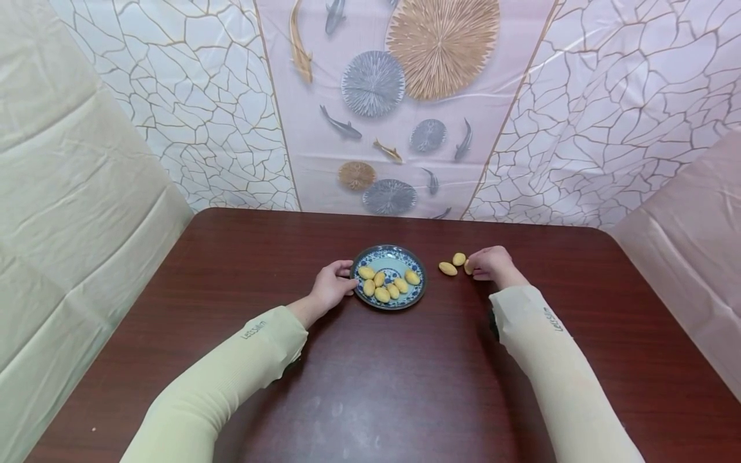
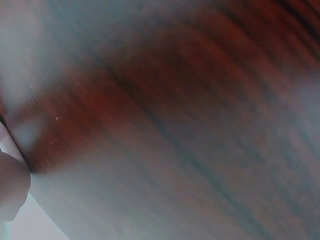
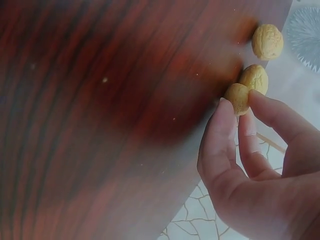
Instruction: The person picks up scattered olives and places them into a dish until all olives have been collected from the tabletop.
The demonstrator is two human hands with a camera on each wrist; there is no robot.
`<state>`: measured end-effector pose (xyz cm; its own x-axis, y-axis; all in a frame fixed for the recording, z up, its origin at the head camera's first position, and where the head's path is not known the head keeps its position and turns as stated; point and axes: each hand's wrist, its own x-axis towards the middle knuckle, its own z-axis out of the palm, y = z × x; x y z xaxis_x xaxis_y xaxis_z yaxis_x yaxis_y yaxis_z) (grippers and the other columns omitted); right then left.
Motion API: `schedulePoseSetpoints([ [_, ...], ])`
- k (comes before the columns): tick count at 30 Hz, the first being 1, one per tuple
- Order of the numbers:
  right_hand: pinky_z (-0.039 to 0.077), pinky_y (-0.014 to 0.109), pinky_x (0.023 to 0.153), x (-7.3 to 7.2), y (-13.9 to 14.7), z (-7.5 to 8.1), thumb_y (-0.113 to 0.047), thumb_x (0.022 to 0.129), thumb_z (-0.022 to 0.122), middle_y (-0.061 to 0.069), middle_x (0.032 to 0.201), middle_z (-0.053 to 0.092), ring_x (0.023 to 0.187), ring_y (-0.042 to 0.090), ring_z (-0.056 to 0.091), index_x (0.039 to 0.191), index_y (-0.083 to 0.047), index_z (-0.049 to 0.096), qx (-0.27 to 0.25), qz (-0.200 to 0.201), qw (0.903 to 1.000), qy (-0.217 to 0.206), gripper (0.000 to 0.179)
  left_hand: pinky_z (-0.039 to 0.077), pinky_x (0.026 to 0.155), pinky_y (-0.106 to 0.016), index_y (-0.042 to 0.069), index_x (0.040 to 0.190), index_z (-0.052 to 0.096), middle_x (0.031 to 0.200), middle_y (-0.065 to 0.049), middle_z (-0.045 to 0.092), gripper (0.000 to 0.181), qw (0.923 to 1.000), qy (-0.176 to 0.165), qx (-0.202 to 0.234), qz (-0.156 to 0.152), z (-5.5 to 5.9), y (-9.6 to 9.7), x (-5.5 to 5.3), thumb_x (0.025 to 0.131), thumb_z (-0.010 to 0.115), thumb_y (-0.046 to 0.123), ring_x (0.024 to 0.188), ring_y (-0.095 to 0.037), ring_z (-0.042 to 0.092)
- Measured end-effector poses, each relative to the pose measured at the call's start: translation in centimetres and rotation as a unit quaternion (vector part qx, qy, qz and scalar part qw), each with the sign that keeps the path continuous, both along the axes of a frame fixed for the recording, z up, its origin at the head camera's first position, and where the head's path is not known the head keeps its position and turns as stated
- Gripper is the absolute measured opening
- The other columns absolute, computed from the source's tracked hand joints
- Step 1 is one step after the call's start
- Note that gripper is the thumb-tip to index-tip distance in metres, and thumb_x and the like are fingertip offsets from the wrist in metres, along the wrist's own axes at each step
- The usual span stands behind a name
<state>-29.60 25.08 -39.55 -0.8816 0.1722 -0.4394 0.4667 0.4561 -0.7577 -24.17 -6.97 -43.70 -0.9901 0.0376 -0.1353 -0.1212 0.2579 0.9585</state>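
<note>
A round blue-and-white patterned plate [image 1: 389,307] holds several yellow, oval, nut-like pieces [image 1: 382,294]. At its left rim, my left hand [image 1: 331,287] holds the plate's edge between thumb and fingers. My right hand [image 1: 492,263], right of the plate, pinches one nut-like piece [image 3: 238,99] between thumb and fingertips, low over the table. Two more wrinkled pieces lie beside it, one nearer the plate [image 1: 448,269] and one slightly farther back [image 1: 459,259]. The left wrist view shows only part of a finger [image 2: 14,187] at its left edge.
Both hands work over a dark reddish-brown table [image 1: 370,386] with rounded far corners. Behind it hangs a patterned cloth [image 1: 231,128] with fish and round motifs. Pale cloth walls [image 1: 69,193] stand at either side.
</note>
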Motion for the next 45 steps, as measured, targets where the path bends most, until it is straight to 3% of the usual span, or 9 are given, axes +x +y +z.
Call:
schedulePoseSetpoints([
  [5, 0.057, 0.026, 0.074, 0.7, 0.5, 0.3, 0.000, 0.082, 0.058, 0.001, 0.083, 0.061, 0.070, 0.008, 0.059, 0.115, 0.010, 0.056, -0.022, 0.025, 0.9994, 0.008, 0.035, 0.057, 0.071, -0.028, -0.004, 0.129, 0.050, 0.114, -0.025, 0.058, 0.044, 1.0000, -0.006, -0.001, -0.001, 0.0, 0.0, 0.0, 0.086, 0.061, -0.003, 0.096, -0.029, 0.062],
  [13, 0.054, 0.018, 0.064, 0.8, 1.0, 1.6, 0.002, 0.087, 0.052, -0.007, 0.065, 0.060, 0.063, 0.005, 0.059, 0.104, 0.002, 0.056, -0.165, 0.012, 0.9861, -0.010, 0.017, 0.057, 0.071, -0.028, -0.003, 0.129, 0.050, 0.114, -0.024, 0.059, 0.045, 1.0000, -0.005, -0.001, 0.000, 0.3, 0.0, 0.1, 0.085, 0.062, -0.003, 0.096, -0.030, 0.062],
  [20, 0.054, 0.017, 0.064, 0.5, 0.5, 2.3, 0.002, 0.088, 0.053, -0.009, 0.065, 0.061, 0.064, 0.004, 0.059, 0.127, 0.004, 0.044, -0.176, 0.006, 0.9841, -0.024, 0.040, 0.057, 0.069, -0.026, -0.003, 0.128, 0.051, 0.112, -0.023, 0.059, 0.045, 1.0000, -0.007, -0.004, 0.004, 0.2, 0.0, 0.2, 0.085, 0.062, -0.003, 0.093, -0.026, 0.063],
  [30, 0.054, 0.016, 0.068, 0.4, -0.9, 3.1, 0.001, 0.090, 0.051, -0.010, 0.067, 0.062, 0.068, 0.002, 0.060, 0.137, 0.008, 0.034, -0.187, 0.052, 0.9808, -0.014, 0.050, 0.057, 0.070, -0.027, -0.003, 0.129, 0.050, 0.113, -0.024, 0.059, 0.045, 1.0000, -0.007, 0.001, 0.003, 0.1, 0.0, 0.0, 0.085, 0.062, -0.003, 0.094, -0.027, 0.063],
  [32, 0.054, 0.016, 0.068, 0.3, -1.3, 3.1, 0.000, 0.091, 0.051, -0.010, 0.067, 0.062, 0.067, 0.002, 0.060, 0.137, 0.008, 0.034, -0.191, 0.062, 0.9797, -0.012, 0.050, 0.058, 0.072, -0.029, -0.003, 0.129, 0.051, 0.112, -0.023, 0.060, 0.045, 1.0000, 0.000, 0.006, -0.004, -0.3, -0.2, -0.1, 0.085, 0.063, -0.002, 0.095, -0.027, 0.063],
  [35, 0.054, 0.016, 0.068, 0.2, -1.9, 3.2, 0.000, 0.092, 0.050, -0.010, 0.066, 0.063, 0.066, 0.002, 0.061, 0.139, 0.009, 0.032, -0.193, 0.069, 0.9787, -0.014, 0.051, 0.057, 0.067, -0.029, 0.001, 0.126, 0.054, 0.104, -0.015, 0.063, 0.046, 0.9988, 0.032, 0.029, -0.024, -3.0, -0.8, -1.7, 0.083, 0.068, 0.005, 0.087, -0.021, 0.065],
  [38, 0.054, 0.016, 0.069, 0.1, -2.7, 3.4, -0.001, 0.092, 0.051, -0.010, 0.067, 0.062, 0.067, 0.003, 0.061, 0.139, 0.008, 0.032, -0.187, 0.071, 0.9796, -0.020, 0.051, 0.058, 0.066, -0.030, 0.002, 0.125, 0.055, 0.101, -0.013, 0.063, 0.045, 0.9985, 0.035, 0.032, -0.027, -3.6, -1.0, -2.1, 0.082, 0.069, 0.005, 0.085, -0.018, 0.065],
  [42, 0.054, 0.017, 0.071, 0.2, -3.9, 3.7, -0.003, 0.092, 0.052, -0.009, 0.069, 0.062, 0.069, 0.004, 0.060, 0.139, 0.007, 0.035, -0.182, 0.075, 0.9802, -0.025, 0.050, 0.058, 0.071, -0.030, -0.001, 0.127, 0.053, 0.111, -0.021, 0.060, 0.044, 1.0000, -0.005, 0.007, -0.001, -0.7, -0.2, -0.5, 0.084, 0.064, -0.001, 0.093, -0.024, 0.064],
  [45, 0.054, 0.017, 0.071, 0.3, -4.6, 3.7, -0.003, 0.092, 0.053, -0.008, 0.070, 0.061, 0.070, 0.006, 0.059, 0.139, 0.007, 0.035, -0.185, 0.081, 0.9791, -0.024, 0.051, 0.057, 0.070, -0.027, -0.002, 0.128, 0.051, 0.113, -0.022, 0.059, 0.045, 1.0000, -0.007, 0.001, 0.001, 0.2, -0.1, 0.0, 0.085, 0.063, -0.002, 0.094, -0.025, 0.063],
])
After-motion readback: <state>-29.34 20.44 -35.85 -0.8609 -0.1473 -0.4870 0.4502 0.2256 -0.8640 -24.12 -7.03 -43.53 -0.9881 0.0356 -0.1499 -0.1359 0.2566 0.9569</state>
